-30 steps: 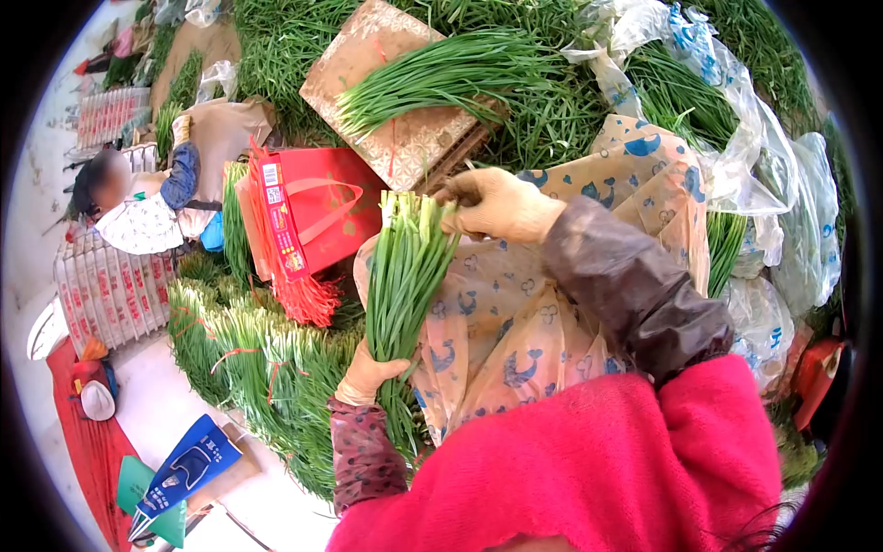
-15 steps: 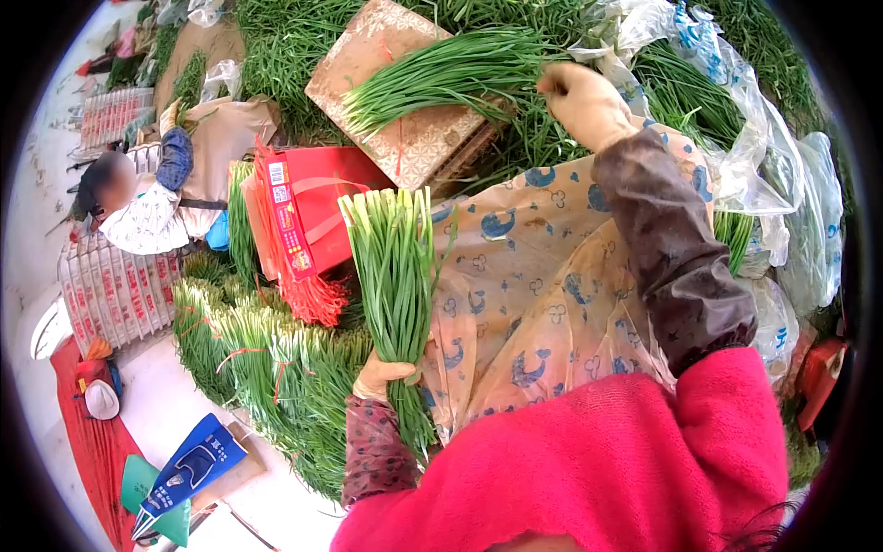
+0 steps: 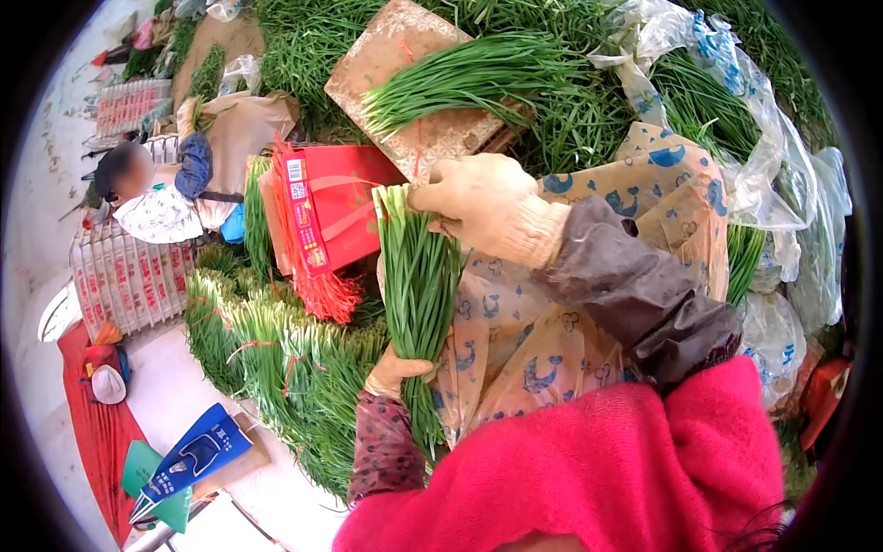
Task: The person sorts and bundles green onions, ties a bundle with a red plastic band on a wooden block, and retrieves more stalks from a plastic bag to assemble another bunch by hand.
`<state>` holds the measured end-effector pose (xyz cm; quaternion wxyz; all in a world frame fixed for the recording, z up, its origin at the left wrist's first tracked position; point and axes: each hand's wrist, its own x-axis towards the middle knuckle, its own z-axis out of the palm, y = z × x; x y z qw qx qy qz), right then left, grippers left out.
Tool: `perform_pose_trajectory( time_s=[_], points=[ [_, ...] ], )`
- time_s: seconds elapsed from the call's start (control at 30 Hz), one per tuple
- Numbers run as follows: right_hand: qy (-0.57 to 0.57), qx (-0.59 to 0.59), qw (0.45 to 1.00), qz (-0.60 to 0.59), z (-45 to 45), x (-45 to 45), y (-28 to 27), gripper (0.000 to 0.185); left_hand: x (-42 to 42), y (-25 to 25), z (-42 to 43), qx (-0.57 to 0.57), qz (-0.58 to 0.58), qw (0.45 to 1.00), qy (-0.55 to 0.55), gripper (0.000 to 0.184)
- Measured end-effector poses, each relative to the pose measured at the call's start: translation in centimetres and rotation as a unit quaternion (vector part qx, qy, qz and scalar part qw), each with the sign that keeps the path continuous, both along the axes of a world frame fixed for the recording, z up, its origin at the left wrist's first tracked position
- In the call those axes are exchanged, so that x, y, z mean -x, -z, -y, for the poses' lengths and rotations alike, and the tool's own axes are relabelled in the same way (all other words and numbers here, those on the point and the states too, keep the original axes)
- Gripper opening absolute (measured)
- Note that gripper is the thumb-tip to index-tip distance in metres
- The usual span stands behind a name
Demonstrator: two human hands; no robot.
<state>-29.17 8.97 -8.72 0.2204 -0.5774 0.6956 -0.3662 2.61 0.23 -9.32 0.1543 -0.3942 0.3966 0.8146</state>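
Note:
My gloved left hand (image 3: 394,371) is wrapped round the lower part of a bunch of chives (image 3: 418,285), which stands upright in front of my chest. At its top, my gloved right hand (image 3: 486,204) has its fingers curled against the pale cut ends, closed on the chives there. Beyond my hands, a loose pile of chives (image 3: 474,78) lies across a patterned board (image 3: 372,60). Just left of the held bunch sits a red box (image 3: 354,207) with red ties (image 3: 322,296) hanging over its side.
Tied bunches of chives (image 3: 276,368) are stacked at the left. Patterned plastic sheeting (image 3: 510,317) covers my lap. Clear plastic bags (image 3: 777,184) lie at the right, with loose greens (image 3: 303,46) behind. Another person (image 3: 166,198) sits at the far left, near stacked crates (image 3: 129,285).
My right hand has come from beside the pile on the board, down and left, to the top of the held bunch. The left hand still grips the bunch; the view has shifted slightly.

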Motion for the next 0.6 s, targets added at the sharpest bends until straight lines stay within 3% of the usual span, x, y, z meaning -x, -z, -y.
perform_pose_trajectory(
  time_s=[0.07,0.23,0.33,0.5,0.6],
  points=[
    [-0.045,0.0,0.991,-0.125,1.0,0.0,0.7,0.016,0.1,0.2,0.1,-0.009,0.001,1.0,0.019,0.07],
    [-0.089,0.092,0.965,-0.229,1.8,-0.6,2.8,0.016,0.6,-0.3,-0.1,-0.015,0.022,1.0,-0.009,0.074],
    [-0.09,0.005,0.973,-0.21,2.5,0.1,3.1,0.016,0.4,0.2,0.3,-0.031,0.003,1.0,0.001,0.073],
    [0.205,-0.089,0.96,-0.167,1.0,6.9,5.3,0.025,1.1,-0.3,0.0,-0.025,-0.012,0.999,-0.019,0.071],
    [0.162,-0.348,0.906,-0.179,-2.8,10.8,6.4,0.018,0.5,0.1,0.1,-0.043,-0.009,0.999,-0.023,0.072]
  ],
)
